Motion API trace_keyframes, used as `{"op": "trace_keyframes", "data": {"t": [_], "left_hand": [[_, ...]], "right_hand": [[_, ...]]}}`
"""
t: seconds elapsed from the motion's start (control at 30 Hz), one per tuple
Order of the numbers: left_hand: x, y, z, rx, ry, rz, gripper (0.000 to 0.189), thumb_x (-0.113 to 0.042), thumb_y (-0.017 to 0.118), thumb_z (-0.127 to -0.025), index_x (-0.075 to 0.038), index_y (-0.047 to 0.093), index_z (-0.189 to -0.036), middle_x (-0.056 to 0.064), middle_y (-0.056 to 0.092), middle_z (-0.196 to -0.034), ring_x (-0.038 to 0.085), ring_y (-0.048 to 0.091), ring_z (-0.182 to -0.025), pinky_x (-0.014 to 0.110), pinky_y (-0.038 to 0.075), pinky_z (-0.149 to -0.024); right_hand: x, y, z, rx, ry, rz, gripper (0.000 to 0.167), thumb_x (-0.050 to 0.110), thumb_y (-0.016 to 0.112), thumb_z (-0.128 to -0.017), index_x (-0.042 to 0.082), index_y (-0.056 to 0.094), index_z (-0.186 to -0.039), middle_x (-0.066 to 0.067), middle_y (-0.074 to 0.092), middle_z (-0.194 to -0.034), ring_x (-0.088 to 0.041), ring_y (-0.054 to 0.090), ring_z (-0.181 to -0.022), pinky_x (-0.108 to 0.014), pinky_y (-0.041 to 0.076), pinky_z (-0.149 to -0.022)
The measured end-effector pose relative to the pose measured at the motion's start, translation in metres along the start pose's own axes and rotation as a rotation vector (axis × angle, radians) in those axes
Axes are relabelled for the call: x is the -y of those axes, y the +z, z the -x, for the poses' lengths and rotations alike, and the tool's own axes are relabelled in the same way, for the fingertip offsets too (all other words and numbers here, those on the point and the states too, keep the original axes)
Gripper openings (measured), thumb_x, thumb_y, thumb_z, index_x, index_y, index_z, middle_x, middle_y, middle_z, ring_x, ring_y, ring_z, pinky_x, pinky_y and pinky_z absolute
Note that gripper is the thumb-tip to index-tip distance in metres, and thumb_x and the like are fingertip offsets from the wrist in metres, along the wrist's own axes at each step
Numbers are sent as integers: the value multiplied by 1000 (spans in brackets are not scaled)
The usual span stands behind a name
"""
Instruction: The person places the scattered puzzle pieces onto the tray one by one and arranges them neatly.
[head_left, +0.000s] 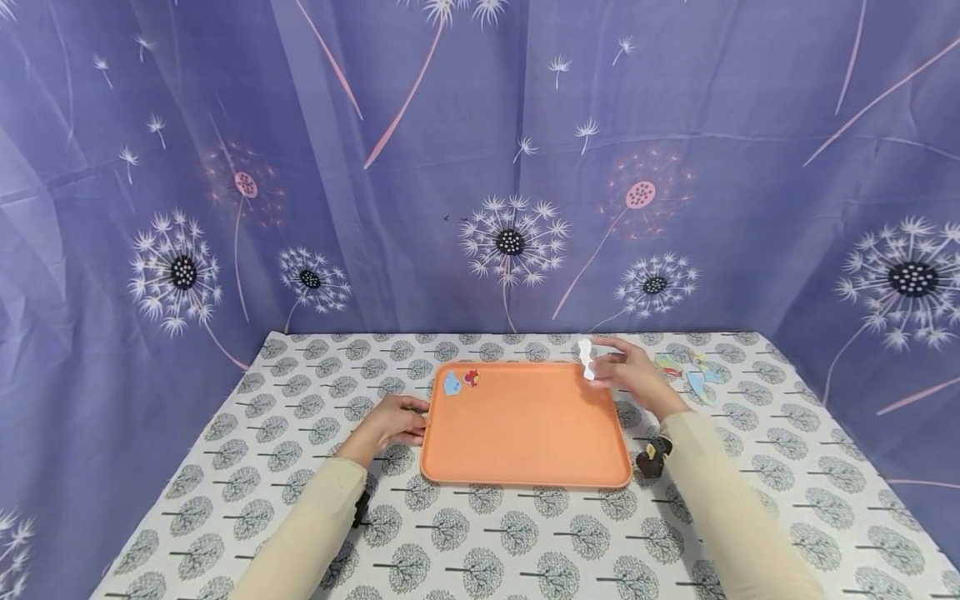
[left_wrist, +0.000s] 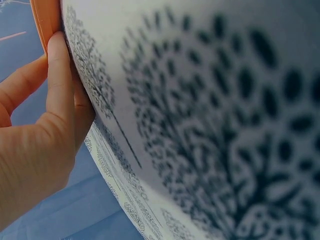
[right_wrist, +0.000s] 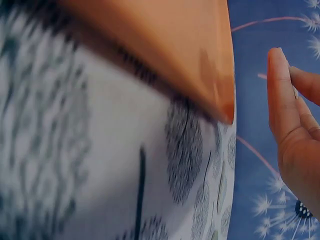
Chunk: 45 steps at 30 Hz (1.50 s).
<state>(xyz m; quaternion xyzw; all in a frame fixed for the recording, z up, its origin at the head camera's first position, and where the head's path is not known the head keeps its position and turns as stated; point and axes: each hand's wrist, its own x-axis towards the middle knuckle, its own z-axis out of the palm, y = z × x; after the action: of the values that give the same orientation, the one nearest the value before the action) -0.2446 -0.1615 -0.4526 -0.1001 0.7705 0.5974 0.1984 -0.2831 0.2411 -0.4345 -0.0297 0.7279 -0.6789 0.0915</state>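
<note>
An orange rectangular tray (head_left: 525,433) lies on the patterned tablecloth. My left hand (head_left: 393,421) holds its left edge, with fingertips at the rim in the left wrist view. Over the tray's far right corner, my right hand (head_left: 632,373) pinches a small flat white cutout (head_left: 587,354) between thumb and fingers. Only a thin sliver of that cutout shows in the right wrist view. Near the tray's far left corner lie a light blue cutout (head_left: 452,384) and a red cutout (head_left: 471,378), side by side.
Several colourful flat cutouts (head_left: 699,385) lie on the tablecloth (head_left: 480,550) to the right of the tray, beyond my right forearm. A purple dandelion-print curtain (head_left: 420,242) hangs behind the table and along both sides.
</note>
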Motion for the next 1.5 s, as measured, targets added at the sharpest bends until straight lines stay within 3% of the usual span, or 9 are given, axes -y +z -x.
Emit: {"op": "trace_keyframes", "data": {"t": [0.2,0.5,1.17,1.5], "left_hand": [[0,-1,1,5,-1,3,37,7,64,-85,7,57,-121,19,67,-84,18,66,-61,28,62,-62],[1,0,0,-4,0,4,36,8,63,-86,7,57,-121,19,67,-84,18,66,-62,28,62,-62],[-1,0,3,8,16,-1,36,7,62,-87,8,56,-122,19,67,-86,18,66,-66,28,62,-64],[-1,1,4,0,19,2,35,6,62,-87,8,57,-122,20,67,-86,18,66,-66,28,62,-64]], "right_hand": [[1,19,-9,-12,-12,-11,60,-15,52,-88,0,38,-144,-22,58,-110,-18,66,-82,-50,54,-91],[2,46,-17,-9,-45,60,52,-4,64,-87,0,51,-137,-23,65,-105,-17,67,-74,-49,56,-88],[4,106,-34,85,53,10,57,-17,60,-83,-6,43,-137,-31,61,-116,-26,70,-85,-47,56,-89],[-3,132,-46,108,68,-17,57,-16,60,-84,-8,42,-138,-33,58,-116,-27,69,-82,-38,62,-76]]}}
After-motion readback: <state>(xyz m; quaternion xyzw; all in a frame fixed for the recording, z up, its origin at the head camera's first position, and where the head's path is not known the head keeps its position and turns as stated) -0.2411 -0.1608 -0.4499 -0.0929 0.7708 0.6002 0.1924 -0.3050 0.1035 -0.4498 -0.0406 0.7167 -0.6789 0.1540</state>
